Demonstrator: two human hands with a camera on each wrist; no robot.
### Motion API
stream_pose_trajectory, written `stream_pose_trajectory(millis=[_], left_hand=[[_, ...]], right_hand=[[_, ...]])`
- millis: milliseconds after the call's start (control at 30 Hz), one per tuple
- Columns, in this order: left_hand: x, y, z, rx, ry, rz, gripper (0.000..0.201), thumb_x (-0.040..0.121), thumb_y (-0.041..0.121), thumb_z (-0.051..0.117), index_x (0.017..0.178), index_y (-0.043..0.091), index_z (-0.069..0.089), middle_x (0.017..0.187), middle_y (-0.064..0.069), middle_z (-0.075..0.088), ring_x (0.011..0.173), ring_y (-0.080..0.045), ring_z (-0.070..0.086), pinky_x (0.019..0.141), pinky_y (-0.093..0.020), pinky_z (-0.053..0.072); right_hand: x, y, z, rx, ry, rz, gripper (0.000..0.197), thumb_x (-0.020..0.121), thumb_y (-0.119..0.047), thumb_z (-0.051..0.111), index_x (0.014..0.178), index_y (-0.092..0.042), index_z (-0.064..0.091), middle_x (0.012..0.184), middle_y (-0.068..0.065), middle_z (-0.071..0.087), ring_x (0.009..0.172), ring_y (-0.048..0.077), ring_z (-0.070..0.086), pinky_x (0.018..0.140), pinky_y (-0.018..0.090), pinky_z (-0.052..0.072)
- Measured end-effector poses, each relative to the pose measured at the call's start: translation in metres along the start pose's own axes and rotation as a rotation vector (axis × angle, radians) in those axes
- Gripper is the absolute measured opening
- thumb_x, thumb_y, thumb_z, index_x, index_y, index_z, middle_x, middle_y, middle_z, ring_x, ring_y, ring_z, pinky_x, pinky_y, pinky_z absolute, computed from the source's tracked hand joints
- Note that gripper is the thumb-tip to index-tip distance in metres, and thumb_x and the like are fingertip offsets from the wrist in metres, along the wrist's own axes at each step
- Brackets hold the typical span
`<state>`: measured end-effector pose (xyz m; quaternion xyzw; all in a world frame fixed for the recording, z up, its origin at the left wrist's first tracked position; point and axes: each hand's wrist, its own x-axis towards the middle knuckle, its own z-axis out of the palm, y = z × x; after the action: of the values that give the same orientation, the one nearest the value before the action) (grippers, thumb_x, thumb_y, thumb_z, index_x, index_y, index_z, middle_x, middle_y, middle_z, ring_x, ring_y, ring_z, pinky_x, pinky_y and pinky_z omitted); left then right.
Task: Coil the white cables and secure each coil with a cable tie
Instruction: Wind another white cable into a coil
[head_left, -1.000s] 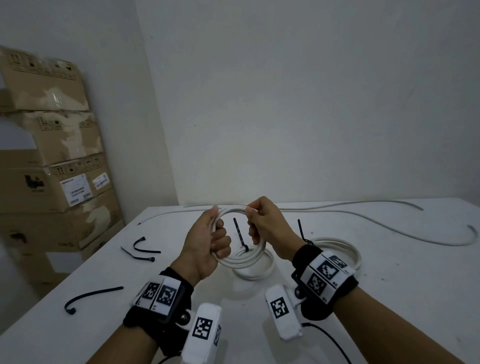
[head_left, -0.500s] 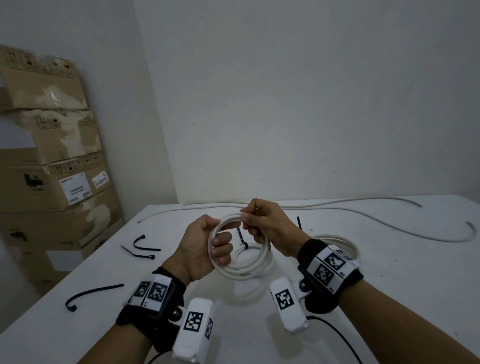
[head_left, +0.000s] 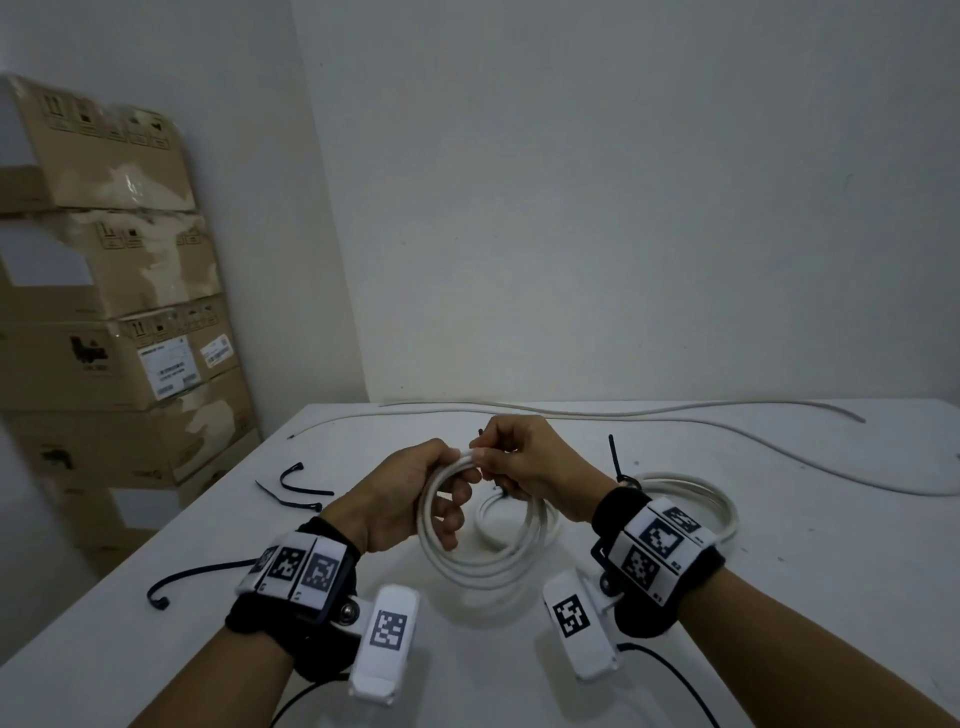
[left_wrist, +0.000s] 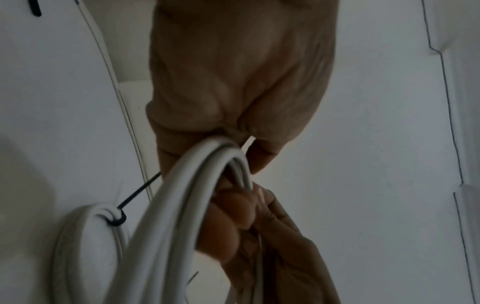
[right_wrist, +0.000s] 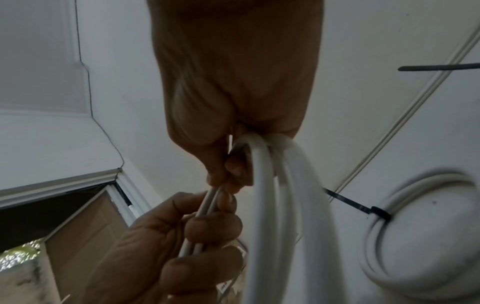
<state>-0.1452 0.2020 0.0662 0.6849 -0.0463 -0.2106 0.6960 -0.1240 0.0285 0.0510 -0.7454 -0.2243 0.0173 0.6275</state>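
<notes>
Both hands hold the coil (head_left: 483, 551) up over the desk (head_left: 779, 597), its loops hanging below them. The left hand (head_left: 410, 493) is wrapped round the bundle at its upper left; the right hand (head_left: 530, 467) pinches the top strands just beside it, with a black tie (head_left: 479, 432) poking out above its fingers. The cable looks light but springy, so I'd guess the loops want to spread unless gripped where all the strands bunch together. It seems smooth too, likely to slip. A finished coil (head_left: 717, 499), already tied, lies on the desk behind the right wrist, and spare ties (head_left: 296, 483) lie to the left.
</notes>
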Motion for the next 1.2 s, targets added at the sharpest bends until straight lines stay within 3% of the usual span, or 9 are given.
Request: stream_pose_trajectory(millis=[100, 233, 367, 467, 667, 867, 1033, 1133, 1200], left_hand=[[-0.004, -0.002, -0.008, -0.005, -0.082, -0.075, 0.043, 0.098, 0.035, 0.038, 0.083, 0.002, 0.061, 0.058, -0.007, 0.042, 0.043, -0.02, 0.042, 0.047, -0.032, 0.048], [-0.008, -0.008, -0.017, -0.056, -0.135, -0.082, 0.042, 0.097, 0.043, 0.04, 0.081, 0.008, 0.056, 0.057, 0.0, 0.033, 0.04, -0.013, 0.033, 0.047, -0.032, 0.05], [-0.016, -0.007, -0.029, -0.063, -0.07, -0.047, 0.036, 0.1, 0.039, 0.037, 0.079, 0.012, 0.049, 0.057, 0.003, 0.028, 0.039, -0.01, 0.027, 0.043, -0.026, 0.042], [-0.024, -0.007, -0.043, -0.023, 0.002, -0.021, 0.035, 0.101, 0.036, 0.035, 0.076, 0.014, 0.046, 0.057, 0.003, 0.027, 0.039, -0.01, 0.024, 0.044, -0.024, 0.037], [-0.042, -0.011, -0.062, 0.23, 0.158, 0.012, 0.038, 0.103, 0.034, 0.036, 0.089, 0.004, 0.055, 0.062, -0.003, 0.041, 0.048, -0.016, 0.04, 0.056, -0.039, 0.054], [-0.059, -0.007, -0.084, 0.305, 0.232, 0.004, 0.038, 0.101, 0.039, 0.043, 0.098, 0.003, 0.053, 0.062, -0.004, 0.042, 0.047, -0.017, 0.043, 0.06, -0.041, 0.057], [-0.076, -0.006, -0.116, 0.328, 0.258, 0.043, 0.035, 0.102, 0.038, 0.041, 0.097, 0.004, 0.051, 0.062, -0.002, 0.042, 0.047, -0.017, 0.041, 0.066, -0.05, 0.058], [-0.088, -0.004, -0.133, 0.315, 0.247, 0.058, 0.031, 0.103, 0.034, 0.04, 0.091, 0.007, 0.049, 0.061, -0.001, 0.04, 0.047, -0.016, 0.04, 0.067, -0.05, 0.057], [-0.095, -0.003, -0.142, 0.276, 0.244, 0.08, 0.029, 0.103, 0.031, 0.041, 0.088, 0.007, 0.048, 0.059, -0.002, 0.036, 0.045, -0.015, 0.037, 0.059, -0.045, 0.058]], right_hand=[[0.002, 0.0, 0.005, -0.061, -0.073, -0.001, 0.014, 0.091, -0.007, 0.061, 0.078, -0.009, 0.057, 0.062, 0.003, 0.053, 0.048, 0.011, 0.04, 0.045, 0.024, 0.03], [0.009, -0.006, 0.011, -0.121, -0.187, -0.023, 0.011, 0.091, -0.005, 0.06, 0.08, -0.006, 0.058, 0.07, 0.013, 0.056, 0.05, 0.012, 0.043, 0.046, 0.024, 0.032], [0.016, -0.013, 0.017, -0.063, -0.279, -0.039, 0.007, 0.093, -0.007, 0.059, 0.093, -0.003, 0.065, 0.081, 0.013, 0.062, 0.061, 0.012, 0.051, 0.052, 0.022, 0.041], [0.022, -0.013, 0.032, -0.124, -0.252, -0.062, 0.014, 0.094, -0.01, 0.059, 0.102, -0.004, 0.069, 0.086, 0.011, 0.066, 0.069, 0.011, 0.056, 0.059, 0.022, 0.046], [0.035, -0.01, 0.07, -0.319, -0.179, -0.099, 0.014, 0.092, -0.01, 0.061, 0.099, -0.009, 0.072, 0.07, -0.002, 0.068, 0.06, 0.008, 0.059, 0.057, 0.019, 0.047], [0.053, -0.022, 0.101, -0.42, -0.218, -0.12, 0.012, 0.091, -0.012, 0.062, 0.091, -0.01, 0.073, 0.056, -0.014, 0.064, 0.054, 0.002, 0.059, 0.058, 0.018, 0.049], [0.067, -0.031, 0.132, -0.435, -0.242, -0.191, 0.022, 0.09, -0.012, 0.063, 0.071, -0.017, 0.053, 0.077, 0.008, 0.07, 0.059, 0.013, 0.064, 0.053, 0.021, 0.047], [0.075, -0.038, 0.147, -0.4, -0.287, -0.194, 0.027, 0.089, -0.01, 0.065, 0.067, -0.013, 0.051, 0.07, 0.002, 0.068, 0.06, 0.017, 0.066, 0.052, 0.023, 0.049], [0.082, -0.041, 0.157, -0.287, -0.33, -0.179, 0.024, 0.088, -0.009, 0.067, 0.068, -0.009, 0.052, 0.073, 0.009, 0.069, 0.061, 0.021, 0.066, 0.053, 0.028, 0.051]])
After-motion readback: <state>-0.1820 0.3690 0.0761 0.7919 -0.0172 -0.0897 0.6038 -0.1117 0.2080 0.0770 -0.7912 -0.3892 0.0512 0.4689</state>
